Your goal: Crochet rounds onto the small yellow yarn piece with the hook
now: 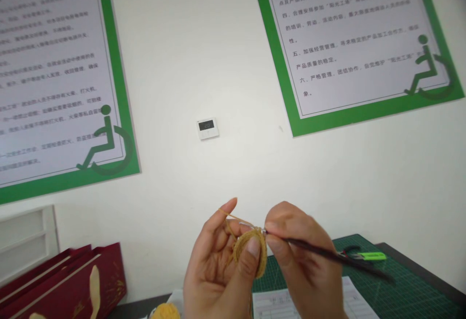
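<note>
My left hand point(222, 260) pinches a small round piece of mustard-yellow crochet point(262, 260), thumb pressed on its face. A strand of yellow yarn point(236, 218) loops over the raised left index finger and runs down to the work. My right hand point(302, 251) grips a crochet hook point(327, 250) with a dark handle, held like a pen. The hook's silver tip meets the top edge of the crochet piece, close to the yarn strand. Exactly how the tip sits in the stitches is too small to tell.
On the table lie a green cutting mat point(407, 285), printed paper point(353, 299), pliers and a bright green tool point(373, 256). A yellow yarn ball point(165, 311) is at the bottom edge. Dark red gift bags point(109, 280) stand left. Behind are a white wall, green-framed posters point(291, 115) and a thermostat point(208, 132).
</note>
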The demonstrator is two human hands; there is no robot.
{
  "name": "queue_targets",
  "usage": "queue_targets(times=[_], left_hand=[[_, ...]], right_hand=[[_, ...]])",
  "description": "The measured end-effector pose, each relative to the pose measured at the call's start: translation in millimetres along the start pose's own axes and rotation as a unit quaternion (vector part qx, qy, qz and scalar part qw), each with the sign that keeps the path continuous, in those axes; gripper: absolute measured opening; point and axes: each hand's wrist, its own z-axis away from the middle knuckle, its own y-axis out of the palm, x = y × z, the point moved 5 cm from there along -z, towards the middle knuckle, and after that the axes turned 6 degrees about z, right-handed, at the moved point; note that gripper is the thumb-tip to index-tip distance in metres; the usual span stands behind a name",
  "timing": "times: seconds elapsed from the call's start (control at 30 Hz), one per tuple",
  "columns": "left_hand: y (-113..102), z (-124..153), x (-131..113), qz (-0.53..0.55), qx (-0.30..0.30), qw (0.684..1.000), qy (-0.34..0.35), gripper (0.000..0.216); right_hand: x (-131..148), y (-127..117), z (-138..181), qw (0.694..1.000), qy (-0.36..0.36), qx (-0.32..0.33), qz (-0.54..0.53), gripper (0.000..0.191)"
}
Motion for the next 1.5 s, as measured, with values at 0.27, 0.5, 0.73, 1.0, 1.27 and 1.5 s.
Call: queue_targets(times=[0.27,0.5,0.73,1.0,1.27,1.5], left_hand=[[-2,1,9,0.089,0.042,0.974,-0.203,0.06],[-6,-4,9,0.093,0.059,0.973,-0.203,0.047],[-1,-4,5,0.022,0.067,0.995,-0.063,0.057],[-1,0,6,0.011,0.002,1.0,0.004,0.065],[-5,1,8,0.018,-0.017,1.0,0.0,0.057],[-3,0,7,0.015,-0.014,1.0,0.009,0.054]], right_hand=[[2,2,12,0.994,-0.019,-0.082,-0.064,0.011],[-16,9,15,0.906,0.269,-0.066,-0.321,0.03],[-21,21,13,0.865,0.37,-0.004,-0.338,0.03],[-17,9,17,0.961,0.22,-0.066,-0.153,0.011],[-26,4,19,0.945,0.237,-0.052,-0.218,0.016],[-18,-3,12,0.961,0.197,-0.051,-0.19,0.014]])
